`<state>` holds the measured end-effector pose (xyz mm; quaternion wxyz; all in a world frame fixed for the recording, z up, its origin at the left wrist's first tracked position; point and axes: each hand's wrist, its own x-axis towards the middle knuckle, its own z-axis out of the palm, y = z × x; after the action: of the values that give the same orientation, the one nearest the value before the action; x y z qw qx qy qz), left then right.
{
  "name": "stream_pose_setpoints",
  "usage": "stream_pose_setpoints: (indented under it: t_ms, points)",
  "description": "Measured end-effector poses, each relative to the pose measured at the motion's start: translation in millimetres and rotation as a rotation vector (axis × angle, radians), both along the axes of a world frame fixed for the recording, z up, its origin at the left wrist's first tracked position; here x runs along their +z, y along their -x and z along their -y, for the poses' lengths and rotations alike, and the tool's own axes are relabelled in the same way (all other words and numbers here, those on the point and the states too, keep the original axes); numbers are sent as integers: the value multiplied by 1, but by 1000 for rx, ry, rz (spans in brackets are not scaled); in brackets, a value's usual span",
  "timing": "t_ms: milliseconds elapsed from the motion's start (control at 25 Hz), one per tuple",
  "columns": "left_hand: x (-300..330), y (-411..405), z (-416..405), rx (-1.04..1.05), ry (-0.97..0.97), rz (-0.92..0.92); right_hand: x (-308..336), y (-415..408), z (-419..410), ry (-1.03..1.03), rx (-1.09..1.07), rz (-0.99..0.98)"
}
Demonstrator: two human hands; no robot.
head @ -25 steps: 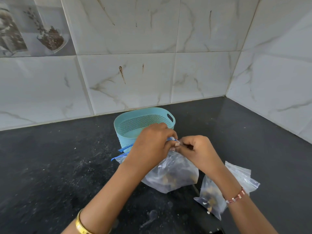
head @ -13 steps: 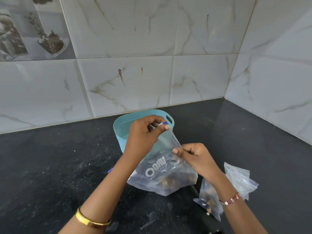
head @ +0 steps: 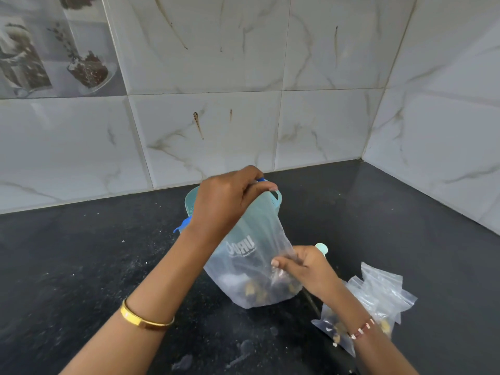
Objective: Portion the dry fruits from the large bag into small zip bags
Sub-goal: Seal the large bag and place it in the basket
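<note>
2 hands (head: 230,201) (head: 305,269) on fruit-filled bag (head: 251,269)

I see two bare forearms, no sleeves in frame. Left wrist wears a plain gold bangle (head: 146,319), smooth and rigid, no stones visible. Right wrist wears a thin beaded bracelet (head: 361,329), white and reddish-pink segments. Fingernails short and unpainted where visible; can't make out any rings
</note>
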<state>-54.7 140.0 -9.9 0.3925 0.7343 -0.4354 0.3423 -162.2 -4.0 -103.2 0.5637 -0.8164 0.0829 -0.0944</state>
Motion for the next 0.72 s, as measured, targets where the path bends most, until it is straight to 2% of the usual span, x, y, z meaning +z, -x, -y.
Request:
stream_pose_setpoints:
  t_ms: [80,160,200,280,320,360,480,560,720]
  points:
    - [-1,0,1,-70,-29,-133,2,1,7,165,68,-146]
    - [-5,4,7,-124,-136,-258,12,-4,9,256,114,-157]
    - [-7,5,11,-139,-171,-305,18,-7,7,190,105,-86]
    - [-8,4,17,-161,-171,-339,27,-14,-1,-88,66,51]
    - [-6,4,18,-166,-154,-331,26,-16,-8,-163,59,66]
    - [-4,4,18,-168,-138,-319,20,-15,-13,-154,73,47]
    - [0,0,11,-181,-155,-397,-9,-8,-9,147,171,-198]
    - [-1,-3,7,-215,-185,-531,-5,-5,1,230,187,-247]
    - [-6,-4,8,-236,-256,-556,41,-8,7,-53,0,140]
